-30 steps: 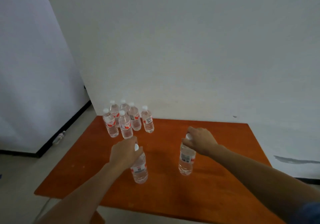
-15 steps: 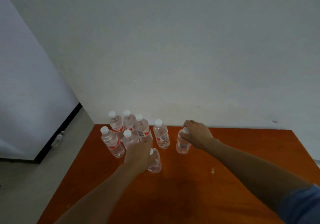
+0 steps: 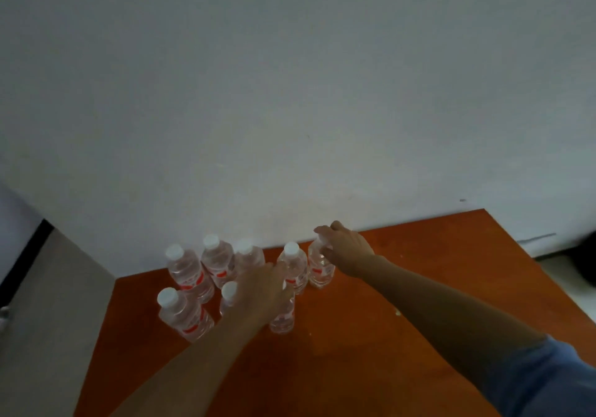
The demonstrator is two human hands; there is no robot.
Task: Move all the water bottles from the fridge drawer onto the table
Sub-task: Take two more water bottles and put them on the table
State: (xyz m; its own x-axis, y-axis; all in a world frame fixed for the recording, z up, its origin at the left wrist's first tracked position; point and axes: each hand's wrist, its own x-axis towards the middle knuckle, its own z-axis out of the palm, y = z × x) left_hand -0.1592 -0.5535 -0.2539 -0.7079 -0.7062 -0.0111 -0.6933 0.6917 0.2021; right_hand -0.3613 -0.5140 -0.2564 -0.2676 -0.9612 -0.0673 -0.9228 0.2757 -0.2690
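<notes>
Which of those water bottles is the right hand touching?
The bottle at the far right end of the cluster, by the wall. The right hand grips its top, hiding the cap; the neighbouring bottles' white caps stay visible.

**Dim, soft and low in contrast**

You are working in weak, even light; the wall (image 3: 290, 78) reads dull grey-blue, darker toward the corners. Your right forearm (image 3: 435, 300) is in deep shade, and the orange table (image 3: 435, 255) darkens toward you. The bottles (image 3: 190, 274) look hazy, their labels smeared and unreadable. The table's edges splay outward from wide-angle stretch. No glare shows anywhere
</notes>
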